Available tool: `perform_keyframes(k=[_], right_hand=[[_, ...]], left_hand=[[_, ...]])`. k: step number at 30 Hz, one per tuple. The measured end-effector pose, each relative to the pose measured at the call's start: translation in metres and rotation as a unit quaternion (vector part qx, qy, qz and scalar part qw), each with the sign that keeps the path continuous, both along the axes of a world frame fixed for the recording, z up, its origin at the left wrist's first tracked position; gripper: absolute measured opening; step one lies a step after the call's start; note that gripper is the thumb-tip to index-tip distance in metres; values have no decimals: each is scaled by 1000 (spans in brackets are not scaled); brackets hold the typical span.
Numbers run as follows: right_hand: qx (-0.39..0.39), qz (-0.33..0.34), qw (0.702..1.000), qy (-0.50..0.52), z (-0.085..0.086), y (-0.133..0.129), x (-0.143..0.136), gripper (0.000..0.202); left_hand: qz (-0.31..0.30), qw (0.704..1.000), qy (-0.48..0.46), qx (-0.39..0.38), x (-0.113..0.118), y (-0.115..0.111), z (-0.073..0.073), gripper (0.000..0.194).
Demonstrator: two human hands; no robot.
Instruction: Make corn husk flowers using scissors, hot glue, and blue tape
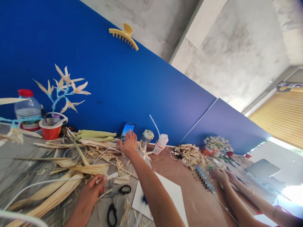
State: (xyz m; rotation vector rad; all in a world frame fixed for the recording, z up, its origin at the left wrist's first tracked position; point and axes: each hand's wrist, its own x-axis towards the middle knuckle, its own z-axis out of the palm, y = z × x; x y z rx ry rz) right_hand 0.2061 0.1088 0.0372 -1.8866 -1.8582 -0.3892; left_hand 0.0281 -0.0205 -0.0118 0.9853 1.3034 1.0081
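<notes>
My left hand (93,188) is closed, thumb and fingers pinching a slim white piece (112,176) whose kind I cannot make out. Around it lie dry corn husks (68,186), and a white cable (44,183) runs up to the hand from the left. Black-handled scissors (112,214) rest to its right. Farther back, my right hand (129,144) reaches with fingers stretched out over the lower part of a lit phone (128,127), which leans on the blue partition. Whether the fingertips touch its screen cannot be told.
Left stand a red cup (50,130) with a husk-flower branch (58,97) and a bottle (27,110). A lidded jar (147,136) and a cup with a straw (159,145) are right of the phone. White board (174,192) lies under my right arm. Another person's hands (223,176) work at right.
</notes>
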Motion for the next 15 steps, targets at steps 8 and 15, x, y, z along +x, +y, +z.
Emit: perform_keyframes(k=[8, 15], right_hand=[[128, -7, 936, 329, 11, -41, -11, 34], [43, 33, 770, 636, 10, -124, -33, 34]], left_hand=[[10, 995, -94, -25, -1, 4, -1, 44], [-17, 991, -129, -6, -4, 3, -3, 44]])
